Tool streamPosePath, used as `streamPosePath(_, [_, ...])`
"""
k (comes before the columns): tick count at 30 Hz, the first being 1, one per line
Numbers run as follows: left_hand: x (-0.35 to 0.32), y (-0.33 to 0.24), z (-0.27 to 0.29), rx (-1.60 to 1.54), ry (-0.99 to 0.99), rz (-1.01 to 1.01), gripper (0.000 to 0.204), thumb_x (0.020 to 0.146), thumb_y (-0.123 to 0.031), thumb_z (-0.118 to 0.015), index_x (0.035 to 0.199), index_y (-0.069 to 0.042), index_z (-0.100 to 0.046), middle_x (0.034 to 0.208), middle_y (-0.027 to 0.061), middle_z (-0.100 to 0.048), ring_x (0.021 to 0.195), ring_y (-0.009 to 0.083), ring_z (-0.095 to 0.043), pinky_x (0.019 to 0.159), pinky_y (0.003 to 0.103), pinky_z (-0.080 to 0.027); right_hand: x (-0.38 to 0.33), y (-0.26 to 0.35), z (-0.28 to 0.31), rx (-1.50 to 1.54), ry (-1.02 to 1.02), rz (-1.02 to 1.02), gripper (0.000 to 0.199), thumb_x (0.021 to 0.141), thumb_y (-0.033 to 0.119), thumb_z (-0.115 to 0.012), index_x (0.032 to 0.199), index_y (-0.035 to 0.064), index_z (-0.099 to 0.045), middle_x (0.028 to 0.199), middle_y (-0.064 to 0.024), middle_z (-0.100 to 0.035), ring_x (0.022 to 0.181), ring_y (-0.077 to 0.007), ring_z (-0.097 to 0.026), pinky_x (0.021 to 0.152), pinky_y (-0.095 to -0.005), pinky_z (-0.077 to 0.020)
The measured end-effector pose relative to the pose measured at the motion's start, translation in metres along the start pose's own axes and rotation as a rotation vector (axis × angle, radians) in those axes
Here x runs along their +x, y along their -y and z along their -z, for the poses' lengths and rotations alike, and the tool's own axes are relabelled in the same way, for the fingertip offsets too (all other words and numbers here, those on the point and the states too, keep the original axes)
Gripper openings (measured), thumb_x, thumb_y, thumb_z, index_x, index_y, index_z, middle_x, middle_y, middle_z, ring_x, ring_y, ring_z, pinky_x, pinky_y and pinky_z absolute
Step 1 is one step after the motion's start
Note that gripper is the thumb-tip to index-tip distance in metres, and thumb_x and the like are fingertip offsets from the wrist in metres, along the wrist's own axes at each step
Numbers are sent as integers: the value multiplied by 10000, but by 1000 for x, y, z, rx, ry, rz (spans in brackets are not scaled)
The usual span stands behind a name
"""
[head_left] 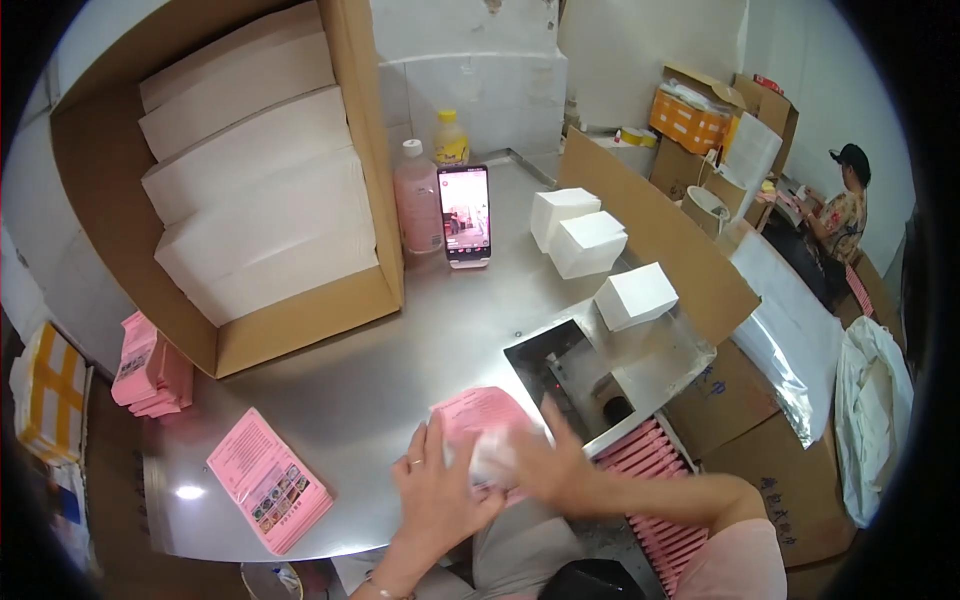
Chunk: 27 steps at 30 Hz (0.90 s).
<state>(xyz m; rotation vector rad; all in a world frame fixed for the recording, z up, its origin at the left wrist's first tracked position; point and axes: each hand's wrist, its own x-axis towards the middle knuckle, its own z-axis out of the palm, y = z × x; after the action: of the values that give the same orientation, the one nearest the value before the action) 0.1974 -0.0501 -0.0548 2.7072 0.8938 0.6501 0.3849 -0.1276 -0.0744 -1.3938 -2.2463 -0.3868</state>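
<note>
Low in the middle, a pink printed plastic bag (487, 408) is between my hands at the edge of the metal table. A white wad of folded tissue (492, 460) shows against it. My left hand (440, 490), with a ring on one finger, is closed on the near left side of the bag. My right hand (555, 462) is at the right of the tissue. Its fingers are smeared by motion, so their grip cannot be made out. A stack of flat pink bags (270, 480) lies to the left of my hands.
A large carton (310, 345) of white tissue stacks stands at the left. Behind are a propped phone (466, 215) and bottles (418, 200). White tissue blocks (588, 245) sit near a machine opening (555, 365). Pink packs (655, 480) fill a chute at right. Another person (848, 215) sits far right.
</note>
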Motion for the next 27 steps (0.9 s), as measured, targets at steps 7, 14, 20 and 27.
streamPosePath(7, [21, -11, -4, 121, -104, -6, 798, 694, -458, -753, 1351, -65, -527, 1497, 245, -360, 1351, 467, -334, 968, 565, -321, 41, -14, -5, -55, 235, -120, 239, 711, 135, -661, 929, 38, -639, 923, -117, -629, 894, -284, -622, 1056, -638, -309])
streamPosePath(14, [7, -4, -4, 124, -58, 125, 558, 734, -482, -716, 1186, -160, -656, 1319, 177, -511, 1158, 393, -450, 866, 509, -337, 22, -109, 83, -699, -269, -610, 279, 830, 167, -676, 1049, -4, -656, 959, -145, -617, 1003, -337, -591, 880, -483, -431])
streamPosePath(20, [12, -3, -4, 161, -127, -39, 511, 778, -480, -708, 1134, -115, -667, 1192, 136, -569, 1060, 370, -489, 852, 502, -350, -11, -151, 70, -602, -231, -724, 166, 866, 180, -648, 887, 28, -708, 848, -124, -575, 880, -309, -556, 768, -455, -427])
streamPosePath(27, [13, -11, 3, 122, -41, -22, 556, 779, -478, -722, 1138, -62, -633, 1190, 148, -569, 947, 346, -490, 821, 487, -362, -12, -153, 69, -508, -290, -715, 126, 843, 110, -637, 899, 25, -712, 842, -129, -579, 881, -302, -550, 766, -430, -434])
